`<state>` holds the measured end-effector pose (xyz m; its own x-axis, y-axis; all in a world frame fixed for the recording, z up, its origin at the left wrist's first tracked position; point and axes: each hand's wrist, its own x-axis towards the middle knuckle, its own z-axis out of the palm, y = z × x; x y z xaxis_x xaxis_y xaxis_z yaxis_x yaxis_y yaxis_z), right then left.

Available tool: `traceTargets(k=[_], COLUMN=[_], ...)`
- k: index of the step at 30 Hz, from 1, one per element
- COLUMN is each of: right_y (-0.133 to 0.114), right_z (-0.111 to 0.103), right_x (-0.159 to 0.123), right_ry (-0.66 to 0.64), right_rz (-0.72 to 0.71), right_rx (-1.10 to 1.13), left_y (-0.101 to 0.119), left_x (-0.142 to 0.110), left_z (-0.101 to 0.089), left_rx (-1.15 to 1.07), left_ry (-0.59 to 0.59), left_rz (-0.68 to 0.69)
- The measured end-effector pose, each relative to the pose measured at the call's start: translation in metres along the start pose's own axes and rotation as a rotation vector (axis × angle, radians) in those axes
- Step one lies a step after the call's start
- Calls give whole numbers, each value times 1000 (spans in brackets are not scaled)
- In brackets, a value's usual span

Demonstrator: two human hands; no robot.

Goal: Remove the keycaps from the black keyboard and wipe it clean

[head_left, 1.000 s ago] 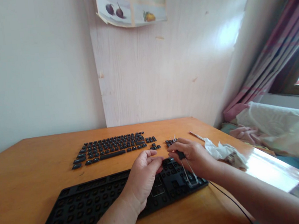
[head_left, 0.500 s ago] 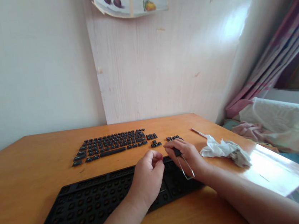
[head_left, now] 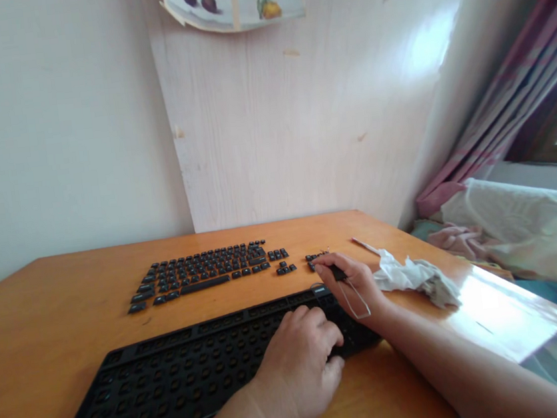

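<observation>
A black keyboard [head_left: 177,375] without most of its keycaps lies along the table's front. My left hand [head_left: 302,350] is over its right part, fingers curled down with the thumb close to them; whatever they pinch is hidden. My right hand [head_left: 355,284] is closed around a keycap puller [head_left: 339,272], its black handle in the fist and a wire loop hanging out over the wrist. That hand is above the keyboard's top right corner, its fingertips close to a small group of loose keycaps [head_left: 310,259].
Behind the keyboard, loose black keycaps [head_left: 204,266] are laid out in rows, with a long spacebar cap [head_left: 205,284]. On the right lie a crumpled white tissue [head_left: 396,273], a greyish cloth [head_left: 435,282], a thin stick [head_left: 364,246] and a shiny sheet [head_left: 511,310]. The wooden table [head_left: 13,313] meets the wall.
My left hand has moved from beside the right hand, where it was pinched, down and right onto the keyboard's right part. The right hand still holds the puller, slightly farther right.
</observation>
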<state>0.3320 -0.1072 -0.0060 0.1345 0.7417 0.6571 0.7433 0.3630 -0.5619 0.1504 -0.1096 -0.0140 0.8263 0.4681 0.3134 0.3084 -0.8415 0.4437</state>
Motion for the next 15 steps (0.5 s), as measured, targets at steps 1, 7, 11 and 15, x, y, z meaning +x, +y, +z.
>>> traceTargets(k=[1,7,11,15], right_y=[1,3,-1,-9], right_z=[0,-3,-5,-7], right_x=[0,-2,-6,-12], right_ry=[4,28,-14,-83], right_rz=[-4,-55,-110,-185], right_rx=[2,23,42,66], left_y=[0,4,1,-10], left_x=[0,2,7,11], left_z=[0,0,-8,-17], left_rx=[-7,-207,-642,-1078], left_ry=[-4,41,164,291], left_rz=[-6,-90,-304,-455])
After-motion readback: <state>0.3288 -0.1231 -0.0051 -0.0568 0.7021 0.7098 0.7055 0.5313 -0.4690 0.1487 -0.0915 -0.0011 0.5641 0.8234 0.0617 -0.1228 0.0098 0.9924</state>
